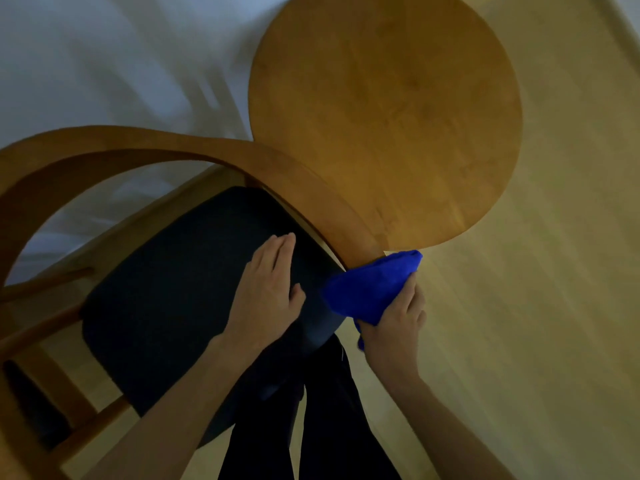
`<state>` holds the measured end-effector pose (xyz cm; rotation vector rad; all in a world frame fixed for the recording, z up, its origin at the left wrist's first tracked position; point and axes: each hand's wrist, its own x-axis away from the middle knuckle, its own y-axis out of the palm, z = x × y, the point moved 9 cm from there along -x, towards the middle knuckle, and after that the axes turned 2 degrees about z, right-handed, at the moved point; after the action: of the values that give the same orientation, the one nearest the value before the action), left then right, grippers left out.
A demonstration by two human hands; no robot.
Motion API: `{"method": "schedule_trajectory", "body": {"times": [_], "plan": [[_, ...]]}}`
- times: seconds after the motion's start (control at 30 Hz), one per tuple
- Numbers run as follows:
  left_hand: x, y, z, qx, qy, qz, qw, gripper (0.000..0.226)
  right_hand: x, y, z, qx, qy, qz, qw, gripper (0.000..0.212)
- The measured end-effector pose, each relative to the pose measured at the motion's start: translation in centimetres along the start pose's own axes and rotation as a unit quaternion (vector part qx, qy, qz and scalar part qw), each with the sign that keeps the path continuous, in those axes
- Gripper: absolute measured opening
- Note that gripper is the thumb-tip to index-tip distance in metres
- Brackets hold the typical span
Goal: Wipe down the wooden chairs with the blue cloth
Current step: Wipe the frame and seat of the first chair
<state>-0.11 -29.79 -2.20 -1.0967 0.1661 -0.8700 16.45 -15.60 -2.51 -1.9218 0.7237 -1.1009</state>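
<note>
The step in hand looks like wiping the curved wooden armrest (214,161) of the chair (45,188), at its end in the lower middle-right of the frame. The right hand (398,327) grips the blue cloth (370,289), fingers curled into the bunched fabric, and presses it against the tip of the rail, just below the round wooden bench (384,116). The left hand (266,292) lies flat on the dark seat cushion (173,299), fingers straight and close together, seemingly steadying the chair.

The rail arcs from the left edge of the frame, up over the seat and down to the cloth, so its long axis follows that curve; the cloth's bunch points toward the upper right. The next move probably calls for sliding the cloth back along the arc toward the upper left, keeping pressure on the wood while the left hand holds the seat still. The lower rungs (48,282) at left likely remain to be wiped.
</note>
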Motion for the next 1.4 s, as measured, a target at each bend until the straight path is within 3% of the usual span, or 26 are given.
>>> {"method": "schedule_trajectory", "body": {"times": [0.13, 0.33, 0.6, 1.0, 1.4], "plan": [[-0.6, 0.0, 0.1, 0.004, -0.011, 0.001, 1.000, 0.076, 0.3, 0.7, 1.4, -0.092, 0.115, -0.006, 0.989, 0.103], [-0.6, 0.5, 3.5, -0.017, 0.060, -0.024, 0.998, 0.072, -0.7, 0.5, 0.8, -0.032, 0.148, -0.055, 0.987, 0.101], [0.0, 1.1, 4.9, 0.007, 0.096, -0.055, 0.994, 0.072, -2.2, -0.7, -2.7, 0.158, 0.084, -0.039, 0.983, 0.096], [-0.3, -1.0, -1.0, 0.027, 0.002, -0.008, 1.000, 0.072, -4.2, -0.3, -6.0, 0.226, 0.040, -0.031, 0.973, 0.107], [0.5, -2.3, -5.9, 0.048, -0.077, 0.029, 0.995, 0.074, -8.7, 2.0, -16.9, 0.282, -0.087, -0.014, 0.955, 0.125]]}}
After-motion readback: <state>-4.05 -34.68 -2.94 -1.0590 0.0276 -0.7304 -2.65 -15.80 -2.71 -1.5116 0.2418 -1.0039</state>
